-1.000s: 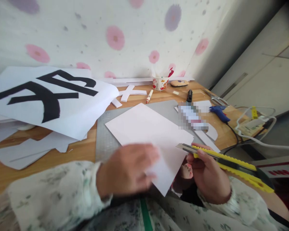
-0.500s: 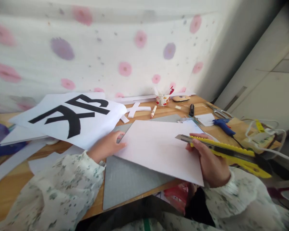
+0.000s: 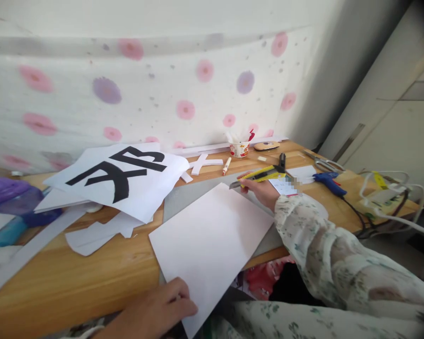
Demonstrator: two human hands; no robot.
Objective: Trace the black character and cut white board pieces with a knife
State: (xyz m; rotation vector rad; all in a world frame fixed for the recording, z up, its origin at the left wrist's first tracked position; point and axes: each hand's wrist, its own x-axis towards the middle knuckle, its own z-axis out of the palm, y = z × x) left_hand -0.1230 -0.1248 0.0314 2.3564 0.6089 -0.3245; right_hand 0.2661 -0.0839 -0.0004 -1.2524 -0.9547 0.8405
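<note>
A stiff white foam board (image 3: pixel 212 245) lies slanted over the grey cutting mat (image 3: pixel 176 202), its near corner reaching past the table edge. My left hand (image 3: pixel 159 306) is closed on the board's near left edge, the thumb on top and the lower fingers partly hidden. In my right hand (image 3: pixel 261 190) is a yellow utility knife (image 3: pixel 259 175) with its blade out. The blade tip points left, just above the board's far corner; whether it touches cannot be made out.
White paper with black shapes (image 3: pixel 127 174) and paper scraps (image 3: pixel 95 233) lie left. Behind are a white X-shaped piece (image 3: pixel 201 163), a marker (image 3: pixel 226 165) and a paper cup (image 3: pixel 239 148). A blue glue gun (image 3: pixel 329 182), scissors (image 3: pixel 327 164) and cables (image 3: pixel 392 216) are right.
The board has turned so one corner points away from me. My left hand has moved down to its near edge. My right hand has taken the knife forward and left, to the far corner.
</note>
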